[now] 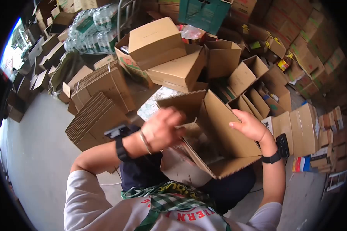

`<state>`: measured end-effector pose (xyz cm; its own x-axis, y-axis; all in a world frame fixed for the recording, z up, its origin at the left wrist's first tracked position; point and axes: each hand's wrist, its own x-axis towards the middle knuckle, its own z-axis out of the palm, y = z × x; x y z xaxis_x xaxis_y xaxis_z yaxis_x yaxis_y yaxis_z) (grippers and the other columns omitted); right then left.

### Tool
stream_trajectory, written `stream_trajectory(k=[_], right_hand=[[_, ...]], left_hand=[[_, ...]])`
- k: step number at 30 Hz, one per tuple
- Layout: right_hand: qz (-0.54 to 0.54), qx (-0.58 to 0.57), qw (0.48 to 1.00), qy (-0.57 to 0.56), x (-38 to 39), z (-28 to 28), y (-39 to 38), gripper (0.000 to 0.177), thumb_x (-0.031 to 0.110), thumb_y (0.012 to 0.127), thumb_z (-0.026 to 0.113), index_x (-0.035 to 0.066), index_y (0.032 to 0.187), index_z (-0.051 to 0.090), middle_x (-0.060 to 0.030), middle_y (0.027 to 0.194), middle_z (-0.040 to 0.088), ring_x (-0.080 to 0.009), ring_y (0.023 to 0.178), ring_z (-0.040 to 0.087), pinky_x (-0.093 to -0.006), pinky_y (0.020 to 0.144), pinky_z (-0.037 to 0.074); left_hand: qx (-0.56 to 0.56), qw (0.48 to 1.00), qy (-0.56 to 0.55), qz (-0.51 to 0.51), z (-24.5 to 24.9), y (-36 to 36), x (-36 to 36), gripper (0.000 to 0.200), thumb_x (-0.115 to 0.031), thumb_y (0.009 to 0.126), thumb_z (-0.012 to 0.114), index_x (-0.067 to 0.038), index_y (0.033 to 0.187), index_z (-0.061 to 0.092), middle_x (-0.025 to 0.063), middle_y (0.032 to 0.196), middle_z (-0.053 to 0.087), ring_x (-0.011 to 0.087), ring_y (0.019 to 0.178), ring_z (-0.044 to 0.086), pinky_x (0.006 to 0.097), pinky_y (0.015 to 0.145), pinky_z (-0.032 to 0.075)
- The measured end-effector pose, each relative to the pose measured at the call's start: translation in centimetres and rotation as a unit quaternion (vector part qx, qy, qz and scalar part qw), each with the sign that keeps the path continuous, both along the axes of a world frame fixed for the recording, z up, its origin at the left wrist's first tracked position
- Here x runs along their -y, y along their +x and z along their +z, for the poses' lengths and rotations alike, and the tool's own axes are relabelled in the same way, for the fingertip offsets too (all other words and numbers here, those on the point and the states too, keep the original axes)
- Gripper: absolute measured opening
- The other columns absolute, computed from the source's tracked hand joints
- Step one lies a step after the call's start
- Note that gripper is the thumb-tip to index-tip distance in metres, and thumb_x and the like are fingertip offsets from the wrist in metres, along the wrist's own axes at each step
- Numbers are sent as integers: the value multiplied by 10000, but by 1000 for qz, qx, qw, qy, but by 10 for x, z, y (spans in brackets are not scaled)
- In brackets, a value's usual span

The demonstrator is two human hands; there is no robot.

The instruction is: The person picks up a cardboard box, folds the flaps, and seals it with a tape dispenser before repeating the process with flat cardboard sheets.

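Red capitals reading "ERN" stand on the chest of the person's white shirt (189, 216), with the rest of the word lost in folds. Yellow lettering runs along the green checked cloth (172, 188) but is too bent to read. Small dark print on a closed carton (148, 35) and labels on the stacked cartons (316, 50) are too small to read.
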<state>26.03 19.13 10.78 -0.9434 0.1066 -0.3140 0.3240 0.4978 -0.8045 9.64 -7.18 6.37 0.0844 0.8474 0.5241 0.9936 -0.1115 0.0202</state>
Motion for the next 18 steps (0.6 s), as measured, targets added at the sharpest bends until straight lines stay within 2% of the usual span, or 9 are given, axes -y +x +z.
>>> stream_trajectory(k=[1,2,3,6,9,12,14,16,18], right_hand=[[-12,2,1000,-1,1,-3,-3,333,45,845,541,-45,1161,487,-118,1073,603,-147,948,555,-287,829,449],[21,-41,997,63,2,-13,-7,335,89,836,563,-44,1136,494,-168,1036,606,-256,948,570,-332,804,457],[56,-82,987,127,7,-20,-10,345,134,827,584,-44,1110,501,-218,999,610,-365,948,585,-377,778,466],[-52,-118,890,438,50,-23,-2,414,205,807,635,-10,1141,519,-178,1030,602,-351,932,588,-395,781,471],[33,-395,824,404,59,-30,37,387,224,791,647,-7,1090,562,-108,938,610,-279,838,609,-356,725,493],[63,-398,794,456,54,-42,57,326,194,769,662,-23,1000,586,-69,742,604,-215,618,596,-295,587,467],[36,-417,780,465,55,-63,28,264,181,765,659,-19,924,593,-51,702,583,-185,559,566,-287,540,443],[90,-427,774,458,60,-100,-3,210,146,783,632,-2,929,599,-41,733,586,-177,650,592,-285,582,469],[86,-471,744,467,55,-98,-7,230,126,777,641,14,975,607,-65,848,604,-206,824,607,-317,697,497]], left_hand=[[50,998,-5,39,20,-13,-3,358,-337,500,761,-109,744,631,194,1254,447,399,1191,400,483,966,371],[48,993,-61,85,23,-29,-5,407,-427,591,734,-117,845,664,241,1348,349,434,1261,300,522,1041,263],[53,990,-79,99,11,-46,-13,418,-451,606,724,-117,849,663,257,1361,333,438,1274,285,549,1051,225],[27,989,-122,77,2,-59,-23,422,-462,616,713,-105,832,651,276,1298,393,400,1179,396,498,1046,262],[48,987,-142,59,7,-40,-22,439,-403,546,766,-74,795,617,264,1267,419,404,1102,447,485,960,362],[49,981,-185,10,11,-13,-21,459,-414,538,749,-49,777,607,286,1244,436,380,995,519,444,861,437],[31,975,-194,-104,-2,5,-23,533,-529,620,688,-22,757,597,304,1185,481,370,969,552,429,844,447],[31,970,-184,-158,-6,18,-33,589,-598,664,634,-16,747,591,304,1136,514,366,972,562,417,840,447],[53,946,-287,-141,-4,9,-51,640,-675,684,581,-36,723,579,191,911,600,324,844,592,395,791,455]])
